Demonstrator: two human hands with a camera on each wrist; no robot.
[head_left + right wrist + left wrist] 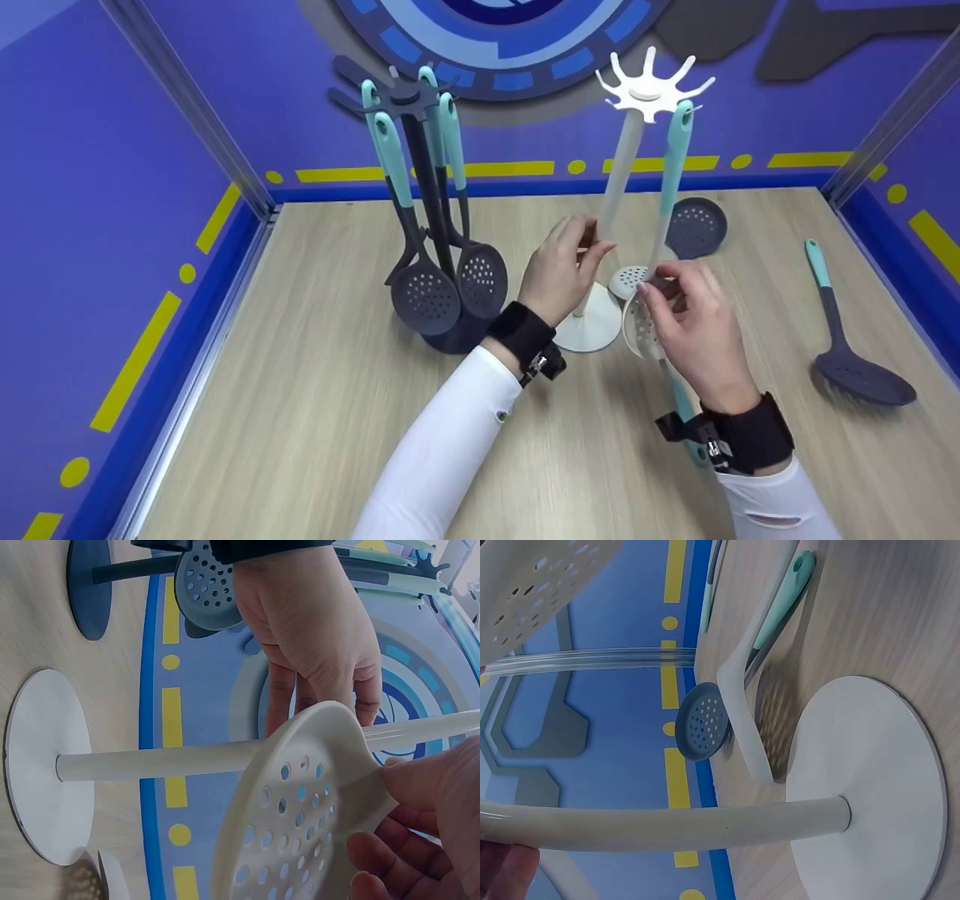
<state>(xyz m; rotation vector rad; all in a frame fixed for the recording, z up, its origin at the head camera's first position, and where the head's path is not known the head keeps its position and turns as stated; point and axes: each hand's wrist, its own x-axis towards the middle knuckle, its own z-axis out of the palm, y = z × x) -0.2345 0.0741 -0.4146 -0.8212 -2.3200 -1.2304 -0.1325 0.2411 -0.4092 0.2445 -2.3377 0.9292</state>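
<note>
A white utensil stand [619, 176] with a round base [877, 765] stands upright, hooks spread at its top. My left hand [559, 270] grips its pole partway up, fingertips on the pole in the right wrist view. A white skimmer [292, 817] with a mint handle [677, 154] hangs upright at the stand's right, its handle end at a hook. My right hand [701, 330] pinches the skimmer at its neck, just above the perforated bowl. Below, another white perforated utensil [739, 705] lies on the table beside the base.
On the left, a dark stand [405, 97] carries several dark utensils with mint handles. A dark skimmer [697, 227] lies behind the white stand. A dark slotted spoon [862, 375] lies at the right. Blue panels [510, 135] enclose the wooden table [322, 450] at back and sides.
</note>
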